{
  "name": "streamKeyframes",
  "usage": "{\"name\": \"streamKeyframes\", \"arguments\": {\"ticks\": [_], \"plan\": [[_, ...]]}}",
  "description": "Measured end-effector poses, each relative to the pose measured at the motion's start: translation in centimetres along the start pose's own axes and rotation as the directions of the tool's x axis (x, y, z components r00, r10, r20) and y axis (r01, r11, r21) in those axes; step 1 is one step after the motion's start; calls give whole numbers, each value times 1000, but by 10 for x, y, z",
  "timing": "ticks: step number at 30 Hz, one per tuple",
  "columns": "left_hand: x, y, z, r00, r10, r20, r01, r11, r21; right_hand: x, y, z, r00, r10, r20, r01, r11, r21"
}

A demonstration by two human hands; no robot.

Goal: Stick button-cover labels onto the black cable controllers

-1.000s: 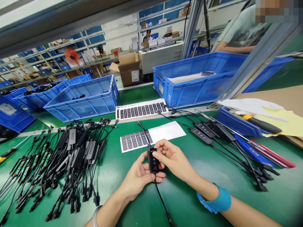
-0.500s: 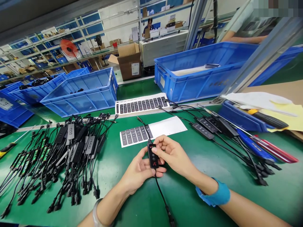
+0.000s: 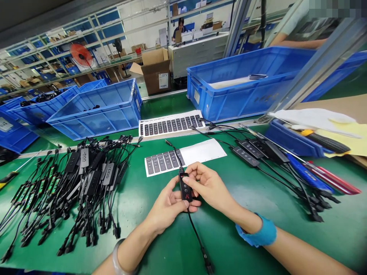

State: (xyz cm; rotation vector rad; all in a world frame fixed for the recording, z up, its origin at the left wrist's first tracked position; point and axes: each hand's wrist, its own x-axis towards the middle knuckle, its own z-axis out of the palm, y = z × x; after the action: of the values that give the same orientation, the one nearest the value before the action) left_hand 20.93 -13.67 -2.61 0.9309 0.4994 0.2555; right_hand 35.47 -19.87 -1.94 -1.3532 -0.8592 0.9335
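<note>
A slim black inline controller (image 3: 186,190) with button marks and red print on its face is held over the table, a cable running out of each end. My left hand (image 3: 169,204) is closed round its lower end and sides, thumb at the near edge. My right hand (image 3: 208,185) grips the upper part, its thumb pressed on the face and fingers bent behind. Just beyond lies a label sheet (image 3: 205,154), with several dark labels on its left part and bare white backing on the right. A fuller label sheet (image 3: 172,125) lies behind it.
Piled at left are black controllers with cables (image 3: 93,183) and exposed green circuit boards (image 3: 43,187). More cabled controllers (image 3: 246,156) lie at right beside a blue cutter (image 3: 308,173) and red pens. Blue bins (image 3: 97,114) line the back; another person's arm (image 3: 298,42) shows behind.
Both hands keep their hold on the controller; the right thumb has shifted slightly up and left on its face. The whole view has shifted a little.
</note>
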Motion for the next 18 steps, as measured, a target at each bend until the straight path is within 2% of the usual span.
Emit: {"name": "streamKeyframes", "arguments": {"ticks": [11,18], "plan": [[-1,-2,1,1000,-6,-20,6,1000,-2,-1,2,1,1000,19,-21,-19,1000,-15],[0,-3,0,1000,13,-24,-12,999,36,1,5,1,999,18,-37,-21,997,-80]]}}
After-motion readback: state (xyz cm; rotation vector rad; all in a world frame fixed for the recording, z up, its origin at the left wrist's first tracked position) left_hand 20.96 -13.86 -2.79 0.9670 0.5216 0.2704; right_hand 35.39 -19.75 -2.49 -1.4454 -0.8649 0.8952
